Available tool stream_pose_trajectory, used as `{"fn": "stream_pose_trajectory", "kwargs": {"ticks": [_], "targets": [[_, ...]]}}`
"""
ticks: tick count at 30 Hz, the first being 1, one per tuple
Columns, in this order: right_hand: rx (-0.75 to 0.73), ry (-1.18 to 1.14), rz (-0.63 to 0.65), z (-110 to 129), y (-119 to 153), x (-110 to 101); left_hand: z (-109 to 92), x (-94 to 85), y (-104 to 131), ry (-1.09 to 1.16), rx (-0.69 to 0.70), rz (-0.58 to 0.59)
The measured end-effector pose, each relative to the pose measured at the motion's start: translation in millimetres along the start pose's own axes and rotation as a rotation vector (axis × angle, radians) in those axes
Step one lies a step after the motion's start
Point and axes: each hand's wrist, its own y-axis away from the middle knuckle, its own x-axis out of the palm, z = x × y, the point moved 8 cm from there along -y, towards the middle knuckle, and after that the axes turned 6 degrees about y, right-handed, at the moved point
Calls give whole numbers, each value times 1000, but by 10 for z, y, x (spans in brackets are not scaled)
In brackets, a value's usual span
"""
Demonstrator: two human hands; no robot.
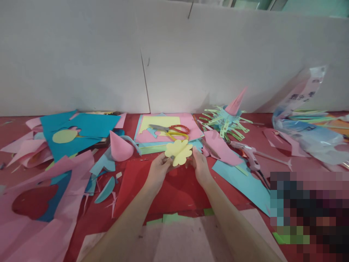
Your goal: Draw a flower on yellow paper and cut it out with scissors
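Note:
A yellow paper flower (180,153) with scalloped edges and a crease across it is held up in front of me. My left hand (159,169) pinches its left edge, thumb on top and fingers behind. At the right edge, my right hand (201,165) grips it with the thumb near the rim; its other fingers are partly hidden. Beneath both hands lies a red paper sheet (169,189). Just beyond the flower, scissors (174,129) with red and yellow handles rest on stacked pink and yellow paper (191,122).
A pink paper cone (120,147) and cut blue scraps (105,190) lie left, near large pink sheets (73,182). To the right are a glue gun (252,158), a fringed green paper piece with a pink cone (236,103), and a plastic bag (313,134). A white wall (95,58) stands behind.

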Motion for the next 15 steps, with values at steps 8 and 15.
{"fn": "stream_pose_trajectory", "kwargs": {"ticks": [8,15], "targets": [[48,113,-27,-21,-11,-18,-36,1,55,-244,149,-75],[80,48,-92,-145,-33,-92,78,58,69,-212,-17,-30]]}}
